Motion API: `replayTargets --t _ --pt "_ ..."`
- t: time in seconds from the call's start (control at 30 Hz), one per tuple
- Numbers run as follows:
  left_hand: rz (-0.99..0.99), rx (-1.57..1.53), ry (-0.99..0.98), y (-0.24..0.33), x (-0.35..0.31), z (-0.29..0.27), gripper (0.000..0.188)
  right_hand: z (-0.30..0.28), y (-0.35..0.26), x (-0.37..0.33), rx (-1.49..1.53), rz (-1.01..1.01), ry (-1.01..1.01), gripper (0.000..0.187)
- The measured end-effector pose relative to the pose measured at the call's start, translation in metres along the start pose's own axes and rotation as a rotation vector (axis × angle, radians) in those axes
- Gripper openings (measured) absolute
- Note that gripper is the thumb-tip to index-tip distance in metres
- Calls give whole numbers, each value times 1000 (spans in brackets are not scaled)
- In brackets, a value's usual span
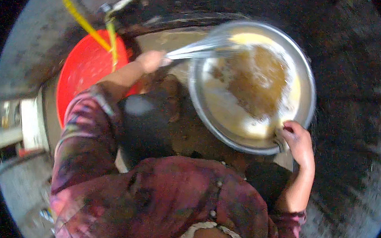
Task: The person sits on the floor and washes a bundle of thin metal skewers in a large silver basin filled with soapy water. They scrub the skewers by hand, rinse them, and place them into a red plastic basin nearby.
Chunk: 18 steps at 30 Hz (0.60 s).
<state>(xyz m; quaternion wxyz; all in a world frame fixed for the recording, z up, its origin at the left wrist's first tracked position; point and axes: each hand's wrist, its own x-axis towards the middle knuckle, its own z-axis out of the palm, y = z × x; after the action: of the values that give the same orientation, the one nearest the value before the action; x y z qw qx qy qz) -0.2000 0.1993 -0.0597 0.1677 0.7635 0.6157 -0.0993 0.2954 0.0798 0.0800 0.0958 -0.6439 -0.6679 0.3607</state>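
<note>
Looks mid-job: basin (310,90) at 2 o'clock still full of frothy liquid (261,82), left hand (152,61) clenched round silvery tool (195,51) at its 10 o'clock, right hand (299,143) at its 4–5 o'clock rim, grip unclear.

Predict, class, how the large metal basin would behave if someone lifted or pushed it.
The basin would probably feel heavy, given the brownish liquid spread across it. With its wide top open, sloshing seems likely if tilted. Bare metal suggests stiffness.
</note>
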Motion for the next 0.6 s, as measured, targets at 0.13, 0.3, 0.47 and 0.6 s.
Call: replayTargets --t 0.13,0.3,0.47,0.6 --pt "-134 40 -305 -3 -2 23 44 5 20 4 54 12 -10 26" --pt "-125 -108 -152 6 -59 36 42 14 24 15 40 111 -85 25" --pt "-493 -447 152 -15 -158 70 41 24 38 29 121 114 -96 25" --pt "-746 -544 341 -49 -231 87 36 36 51 38 29 108 -130 28"
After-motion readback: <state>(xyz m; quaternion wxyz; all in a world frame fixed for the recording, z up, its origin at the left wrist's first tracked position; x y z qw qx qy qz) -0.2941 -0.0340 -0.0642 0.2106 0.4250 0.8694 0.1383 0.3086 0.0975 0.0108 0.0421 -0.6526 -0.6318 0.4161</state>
